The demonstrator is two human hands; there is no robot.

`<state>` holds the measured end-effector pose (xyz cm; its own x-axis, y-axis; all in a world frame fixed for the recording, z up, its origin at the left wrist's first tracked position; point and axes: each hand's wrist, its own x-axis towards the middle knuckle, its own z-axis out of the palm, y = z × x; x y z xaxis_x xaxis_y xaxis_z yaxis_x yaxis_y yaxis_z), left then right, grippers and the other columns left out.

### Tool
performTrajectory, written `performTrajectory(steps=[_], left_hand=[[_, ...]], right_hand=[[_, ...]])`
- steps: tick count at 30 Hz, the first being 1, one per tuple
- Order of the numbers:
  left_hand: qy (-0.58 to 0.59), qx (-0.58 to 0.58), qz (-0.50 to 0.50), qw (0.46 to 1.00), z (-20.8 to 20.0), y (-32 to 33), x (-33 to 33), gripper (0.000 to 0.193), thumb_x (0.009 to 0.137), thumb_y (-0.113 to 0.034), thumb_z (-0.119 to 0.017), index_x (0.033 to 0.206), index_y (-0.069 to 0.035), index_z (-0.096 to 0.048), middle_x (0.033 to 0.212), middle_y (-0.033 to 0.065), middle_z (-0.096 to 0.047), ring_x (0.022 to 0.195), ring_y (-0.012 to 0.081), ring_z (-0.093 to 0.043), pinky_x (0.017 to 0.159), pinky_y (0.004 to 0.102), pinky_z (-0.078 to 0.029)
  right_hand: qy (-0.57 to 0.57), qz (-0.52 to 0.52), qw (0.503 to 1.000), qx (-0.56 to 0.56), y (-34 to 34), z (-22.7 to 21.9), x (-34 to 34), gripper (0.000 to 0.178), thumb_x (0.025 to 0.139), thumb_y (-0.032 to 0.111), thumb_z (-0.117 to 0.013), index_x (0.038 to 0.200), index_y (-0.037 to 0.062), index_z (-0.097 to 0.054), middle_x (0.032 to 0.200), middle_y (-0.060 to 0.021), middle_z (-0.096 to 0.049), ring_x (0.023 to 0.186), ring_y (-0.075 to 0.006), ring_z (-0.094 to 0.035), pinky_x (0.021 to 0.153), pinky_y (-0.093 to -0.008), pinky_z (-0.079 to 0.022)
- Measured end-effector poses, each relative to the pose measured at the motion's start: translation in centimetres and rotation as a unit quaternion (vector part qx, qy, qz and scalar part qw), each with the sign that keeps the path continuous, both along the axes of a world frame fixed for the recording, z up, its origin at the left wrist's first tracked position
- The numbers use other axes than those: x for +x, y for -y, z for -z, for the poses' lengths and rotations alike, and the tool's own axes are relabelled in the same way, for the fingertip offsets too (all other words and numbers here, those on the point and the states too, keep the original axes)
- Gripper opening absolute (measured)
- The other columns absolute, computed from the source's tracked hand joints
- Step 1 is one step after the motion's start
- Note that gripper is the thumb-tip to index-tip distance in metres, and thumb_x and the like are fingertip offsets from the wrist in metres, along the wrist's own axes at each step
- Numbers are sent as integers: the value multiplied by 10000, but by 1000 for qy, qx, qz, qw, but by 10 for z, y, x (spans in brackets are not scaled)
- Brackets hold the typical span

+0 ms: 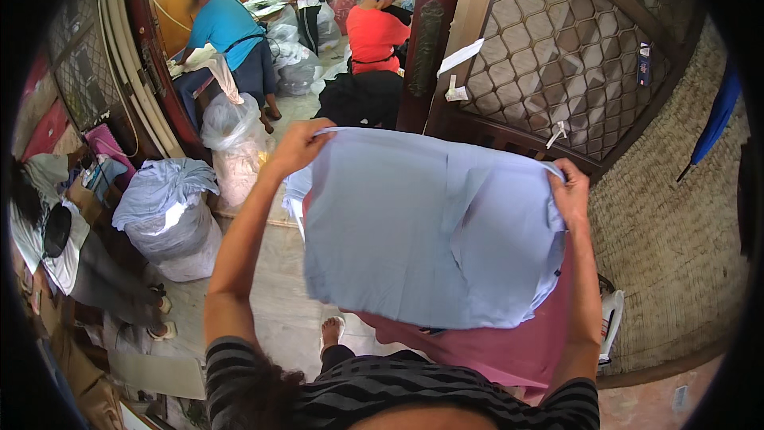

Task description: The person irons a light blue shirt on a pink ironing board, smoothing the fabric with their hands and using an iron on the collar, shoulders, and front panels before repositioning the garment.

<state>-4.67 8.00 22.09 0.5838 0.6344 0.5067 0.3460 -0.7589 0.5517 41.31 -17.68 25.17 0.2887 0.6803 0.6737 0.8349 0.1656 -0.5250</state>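
Note:
A light blue piece of cloth (382, 223), perhaps a garment, hangs stretched out in front of me. My left hand (302, 145) pinches its upper left corner. At the upper right corner, my right hand (570, 191) grips the edge with closed fingers. A vertical fold or overlapping flap runs down the cloth right of its middle. Beneath it lies a pink cloth-covered surface (509, 354), partly hidden by the blue cloth. More light blue fabric (297, 185) shows just behind the left edge.
A full sack topped with blue fabric (169, 211) and a clear bag (231, 143) stand at left. A person in a blue shirt (227, 28) and one in red (376, 36) work beyond the doorway. A lattice metal door (557, 48) is at right; another person (76, 247) stands far left.

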Motion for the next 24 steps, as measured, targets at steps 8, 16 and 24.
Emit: performTrajectory(steps=[8,16,24], left_hand=[[-77,194,-171,963,130,29,80,524,819,-282,-702,1309,-195,-537,1287,100,-544,1178,356,-501,904,563,-410],[-64,83,94,990,205,204,35,447,865,-399,-677,1230,-152,-603,1366,133,-489,1274,359,-448,1015,503,-348],[-21,13,99,995,210,159,46,232,866,-168,-657,1090,-107,-648,1131,81,-607,1054,306,-580,871,413,-477]], right_hand=[[226,120,944,-207,14,110,-8,603,805,271,-743,1337,113,-505,1251,-186,-555,1158,-408,-531,941,-516,-462],[142,110,945,-274,154,209,-121,518,866,324,-671,1331,125,-563,1419,-155,-480,1308,-373,-426,1104,-496,-295],[62,183,966,-175,131,229,-102,262,841,106,-675,1103,98,-689,1257,-104,-601,1163,-339,-512,997,-470,-391]])
